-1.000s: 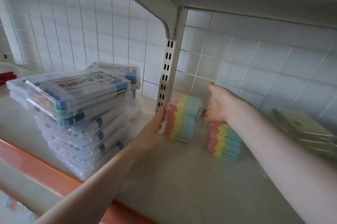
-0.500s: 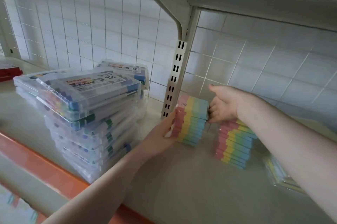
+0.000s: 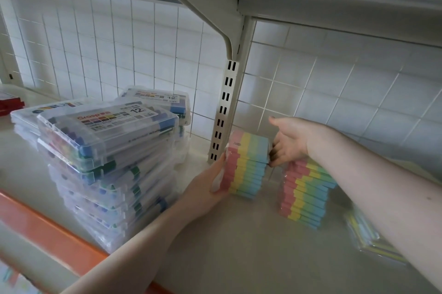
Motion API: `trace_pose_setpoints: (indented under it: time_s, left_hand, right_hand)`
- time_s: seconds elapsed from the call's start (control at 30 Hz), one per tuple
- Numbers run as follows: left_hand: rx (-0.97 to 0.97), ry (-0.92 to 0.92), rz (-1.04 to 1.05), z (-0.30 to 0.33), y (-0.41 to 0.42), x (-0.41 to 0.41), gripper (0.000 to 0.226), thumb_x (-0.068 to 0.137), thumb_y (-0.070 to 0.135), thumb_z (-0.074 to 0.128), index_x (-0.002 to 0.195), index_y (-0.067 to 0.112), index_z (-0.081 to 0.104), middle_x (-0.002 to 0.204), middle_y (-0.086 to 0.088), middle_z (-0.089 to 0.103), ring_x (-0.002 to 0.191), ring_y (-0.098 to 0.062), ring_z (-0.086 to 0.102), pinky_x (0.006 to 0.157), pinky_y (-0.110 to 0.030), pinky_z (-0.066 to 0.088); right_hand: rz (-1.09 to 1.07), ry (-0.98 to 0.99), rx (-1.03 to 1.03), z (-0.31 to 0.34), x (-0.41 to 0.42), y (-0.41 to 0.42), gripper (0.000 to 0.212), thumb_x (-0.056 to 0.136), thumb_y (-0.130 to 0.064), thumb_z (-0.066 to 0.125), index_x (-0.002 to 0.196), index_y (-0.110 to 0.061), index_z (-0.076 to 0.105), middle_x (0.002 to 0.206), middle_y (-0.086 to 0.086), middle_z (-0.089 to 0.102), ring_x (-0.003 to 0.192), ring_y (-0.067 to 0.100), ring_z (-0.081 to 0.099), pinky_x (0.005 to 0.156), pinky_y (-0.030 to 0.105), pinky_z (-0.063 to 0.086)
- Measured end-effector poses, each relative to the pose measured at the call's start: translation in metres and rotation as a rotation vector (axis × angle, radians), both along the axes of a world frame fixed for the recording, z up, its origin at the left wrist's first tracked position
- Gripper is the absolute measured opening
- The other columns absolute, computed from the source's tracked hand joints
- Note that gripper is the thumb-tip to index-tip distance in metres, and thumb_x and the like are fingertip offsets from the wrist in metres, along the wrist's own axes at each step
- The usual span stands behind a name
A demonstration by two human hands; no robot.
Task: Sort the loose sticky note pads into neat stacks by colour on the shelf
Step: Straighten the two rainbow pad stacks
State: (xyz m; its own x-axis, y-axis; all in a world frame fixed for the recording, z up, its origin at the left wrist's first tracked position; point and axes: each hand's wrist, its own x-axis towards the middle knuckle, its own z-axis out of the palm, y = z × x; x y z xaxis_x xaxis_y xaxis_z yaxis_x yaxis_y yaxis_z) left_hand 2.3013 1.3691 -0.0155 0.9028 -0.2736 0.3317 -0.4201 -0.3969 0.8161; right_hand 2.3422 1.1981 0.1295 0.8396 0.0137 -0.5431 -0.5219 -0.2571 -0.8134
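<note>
A stack of striped sticky note pads [image 3: 250, 162], pink, yellow, green and blue, stands on the shelf [image 3: 227, 241] beside the slotted upright. My left hand [image 3: 207, 186] presses flat against its pink left side. My right hand [image 3: 290, 141] touches its blue right edge with bent fingertips, thumb raised. A second stack of the same pads [image 3: 307, 198], less even, stands just to the right, partly behind my right forearm.
A tall pile of clear marker cases [image 3: 107, 150] fills the shelf to the left. Wrapped loose pads [image 3: 368, 236] lie at the right under my forearm. A slotted upright post [image 3: 224, 107] and bracket stand behind. The orange shelf edge [image 3: 47, 231] runs along the front.
Both hands stay on the left stack, one on each side. My right thumb has lifted off the stack. The view has shifted slightly.
</note>
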Motion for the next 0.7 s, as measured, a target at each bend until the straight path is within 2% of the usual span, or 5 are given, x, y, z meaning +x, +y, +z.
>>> trace_pose_setpoints:
  time_s: [0.27, 0.37, 0.5, 0.6, 0.7]
  left_hand:
    - [0.074, -0.026, 0.033, -0.006, -0.003, 0.004, 0.066, 0.092, 0.032, 0.057, 0.146, 0.044, 0.021, 0.139, 0.018, 0.046, 0.125, -0.005, 0.046, 0.105, -0.031, 0.04]
    - [0.07, -0.036, 0.017, -0.007, -0.002, 0.005, 0.07, 0.089, 0.033, 0.062, 0.145, 0.046, 0.021, 0.134, 0.023, 0.048, 0.123, 0.0, 0.047, 0.102, -0.024, 0.041]
    - [-0.071, -0.015, 0.002, 0.003, -0.001, 0.008, 0.069, 0.086, 0.023, 0.067, 0.129, 0.056, 0.024, 0.116, 0.036, 0.048, 0.106, 0.026, 0.045, 0.085, -0.007, 0.041]
    - [-0.094, -0.03, -0.004, 0.014, 0.0, 0.016, 0.074, 0.089, 0.018, 0.064, 0.143, 0.045, 0.021, 0.131, 0.021, 0.049, 0.118, 0.01, 0.047, 0.093, -0.014, 0.043]
    - [-0.023, -0.073, 0.003, 0.021, 0.0, 0.019, 0.072, 0.092, 0.016, 0.059, 0.13, 0.058, 0.015, 0.131, 0.021, 0.045, 0.122, 0.002, 0.041, 0.094, -0.009, 0.036]
  right_hand:
    - [0.036, 0.036, -0.024, -0.002, 0.007, 0.004, 0.078, 0.095, -0.061, 0.024, 0.125, 0.008, 0.045, 0.094, 0.024, 0.06, 0.09, 0.035, 0.058, 0.088, 0.05, 0.038]
    - [0.036, 0.035, -0.035, -0.003, 0.008, 0.004, 0.078, 0.095, -0.06, 0.025, 0.127, 0.008, 0.044, 0.095, 0.024, 0.06, 0.101, 0.035, 0.057, 0.091, 0.05, 0.038]
    - [0.023, 0.029, -0.028, -0.002, 0.008, 0.002, 0.078, 0.096, -0.058, 0.027, 0.134, 0.009, 0.038, 0.11, 0.026, 0.058, 0.114, 0.037, 0.052, 0.091, 0.05, 0.039]
    - [0.03, 0.027, -0.027, -0.001, 0.007, 0.002, 0.078, 0.097, -0.057, 0.026, 0.135, 0.01, 0.036, 0.114, 0.026, 0.056, 0.118, 0.037, 0.05, 0.088, 0.049, 0.038]
    - [0.036, 0.026, -0.026, -0.002, 0.007, 0.001, 0.079, 0.096, -0.058, 0.026, 0.135, 0.009, 0.035, 0.118, 0.027, 0.055, 0.118, 0.038, 0.05, 0.089, 0.049, 0.038]
